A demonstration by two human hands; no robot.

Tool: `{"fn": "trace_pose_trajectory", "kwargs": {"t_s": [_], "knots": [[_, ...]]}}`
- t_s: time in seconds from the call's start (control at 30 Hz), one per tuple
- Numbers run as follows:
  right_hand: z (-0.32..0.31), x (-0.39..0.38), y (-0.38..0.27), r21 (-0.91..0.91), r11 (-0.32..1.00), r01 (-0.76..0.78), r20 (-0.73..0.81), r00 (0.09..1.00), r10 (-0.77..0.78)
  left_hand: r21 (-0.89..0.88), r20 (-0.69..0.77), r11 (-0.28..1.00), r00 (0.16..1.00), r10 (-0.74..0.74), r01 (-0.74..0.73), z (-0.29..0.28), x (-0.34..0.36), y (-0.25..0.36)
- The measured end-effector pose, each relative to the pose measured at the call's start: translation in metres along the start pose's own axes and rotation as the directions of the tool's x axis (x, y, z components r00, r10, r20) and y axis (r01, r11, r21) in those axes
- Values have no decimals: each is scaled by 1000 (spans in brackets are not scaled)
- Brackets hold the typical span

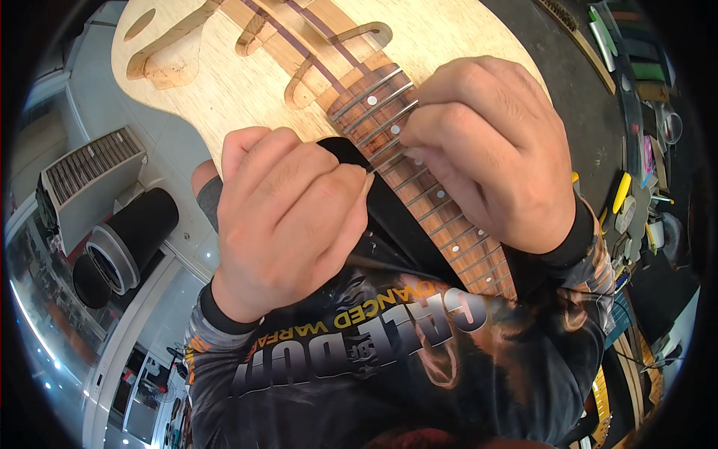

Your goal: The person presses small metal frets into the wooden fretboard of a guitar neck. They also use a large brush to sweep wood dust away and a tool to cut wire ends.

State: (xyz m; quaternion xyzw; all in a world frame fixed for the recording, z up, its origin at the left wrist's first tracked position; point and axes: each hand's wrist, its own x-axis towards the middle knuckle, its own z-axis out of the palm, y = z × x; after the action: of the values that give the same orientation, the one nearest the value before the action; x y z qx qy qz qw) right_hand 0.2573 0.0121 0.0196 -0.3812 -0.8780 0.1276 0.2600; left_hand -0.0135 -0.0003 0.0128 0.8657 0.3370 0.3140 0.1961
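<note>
An unfinished pale-wood guitar body (449, 41) lies at the top, with routed cavities and dark stripes along its middle. From it a brown fretboard (467, 258) with white dot inlays and metal frets runs down to the right. My left hand (288, 217) is closed at the fretboard's left edge, thumb and finger pinched together. Over the fretboard's right side, my right hand (493, 150) is also closed, its fingertips pressed at the frets. A thin line, perhaps fret wire, shows between the two hands. What each pinch holds is too small to tell.
On the right, a dark workbench (580, 105) carries a green pen (604, 31), a wooden-backed brush (572, 37), a yellow-handled tool (621, 192) and other clutter. A black cylinder (142, 228) and a ridged grey box (93, 176) stand on the floor at left.
</note>
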Motion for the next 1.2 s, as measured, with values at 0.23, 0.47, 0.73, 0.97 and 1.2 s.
{"fn": "trace_pose_trajectory", "kwargs": {"t_s": [0.23,0.47,0.73,0.97,1.2], "knots": [[0,-2,-3,8,1000,28,-5,1000,-28,28,-42,999,999,22,-21,3,-6,2],[1,2,-2,-9,1000,1,-6,1000,-1,2,-15,1000,1000,15,-15,-1,-3,-2],[0,1,-4,8,1000,14,-1,1000,-14,0,2,1000,1000,15,-15,-3,-4,-1],[2,0,-8,10,1000,28,3,1000,-28,2,-16,1000,1000,10,-10,-2,-10,-1],[3,2,-4,-2,1000,21,1,1000,-21,-3,-21,1000,1000,-1,1,0,-11,-3]]}}
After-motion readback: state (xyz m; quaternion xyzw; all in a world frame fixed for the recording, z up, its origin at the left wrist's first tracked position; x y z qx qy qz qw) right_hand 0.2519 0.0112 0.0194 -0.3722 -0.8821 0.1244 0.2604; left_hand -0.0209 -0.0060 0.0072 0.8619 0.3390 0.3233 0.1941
